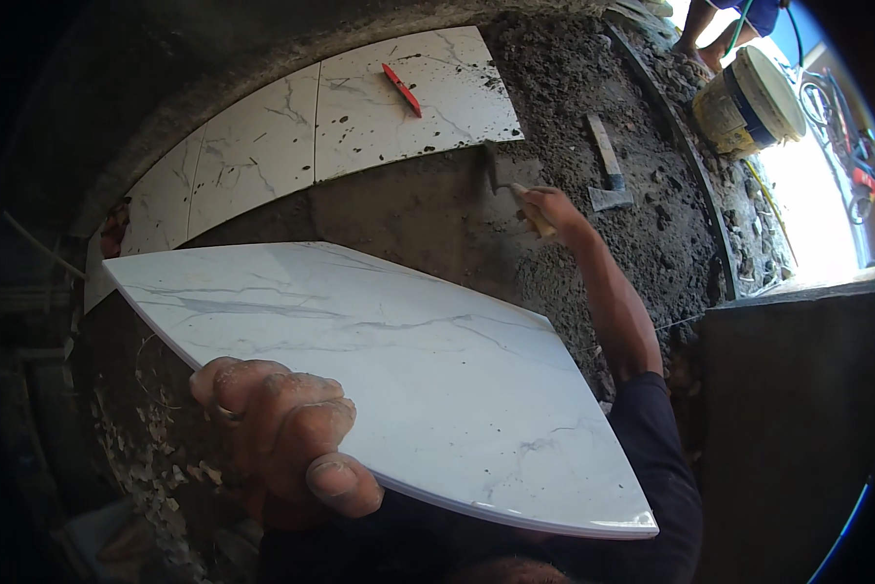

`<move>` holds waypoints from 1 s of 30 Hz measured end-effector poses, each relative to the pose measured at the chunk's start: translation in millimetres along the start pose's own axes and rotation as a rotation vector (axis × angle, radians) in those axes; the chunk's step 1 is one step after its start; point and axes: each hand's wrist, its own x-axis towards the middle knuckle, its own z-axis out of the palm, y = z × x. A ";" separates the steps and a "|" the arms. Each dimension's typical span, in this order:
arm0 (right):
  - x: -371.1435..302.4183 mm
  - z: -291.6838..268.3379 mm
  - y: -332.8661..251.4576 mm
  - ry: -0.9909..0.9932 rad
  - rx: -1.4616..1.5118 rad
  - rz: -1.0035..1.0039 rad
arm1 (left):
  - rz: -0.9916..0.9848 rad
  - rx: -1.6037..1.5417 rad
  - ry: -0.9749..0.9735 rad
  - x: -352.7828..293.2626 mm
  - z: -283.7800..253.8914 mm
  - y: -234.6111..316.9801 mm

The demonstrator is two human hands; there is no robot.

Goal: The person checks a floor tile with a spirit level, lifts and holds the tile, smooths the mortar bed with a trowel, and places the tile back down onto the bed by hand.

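Note:
My left hand (pixel 286 428) is closed on the near edge of a large white marble-patterned tile (pixel 389 350), which it holds up tilted across the middle of the view. In my right hand (pixel 552 209), at arm's length, is a trowel with a wooden handle (pixel 542 228). The trowel's blade is down at the grey mortar bed (pixel 398 219), close to the edge of the laid tiles (pixel 408 73); the blade is partly blurred. My raised tile hides part of the mortar bed.
A red tool (pixel 401 91) lies on the crumb-strewn laid tiles. To the right, a hammer (pixel 608 165) with a pale handle rests on rough dark mortar beside a long straight strip (pixel 676 136). Beyond stand a dirty bucket (pixel 744 102) and a person's legs (pixel 710 39).

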 end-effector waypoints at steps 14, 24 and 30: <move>15.1 94.5 10.3 -0.021 -0.994 -0.641 | -0.011 -0.001 0.047 0.7 6.1 -1.8; 64.6 46.2 17.9 0.227 -1.037 -0.493 | 0.052 -0.004 -0.010 3.8 0.9 -2.9; 17.7 80.6 11.5 -0.114 -1.028 -0.558 | -0.020 0.014 0.012 -1.1 2.1 1.4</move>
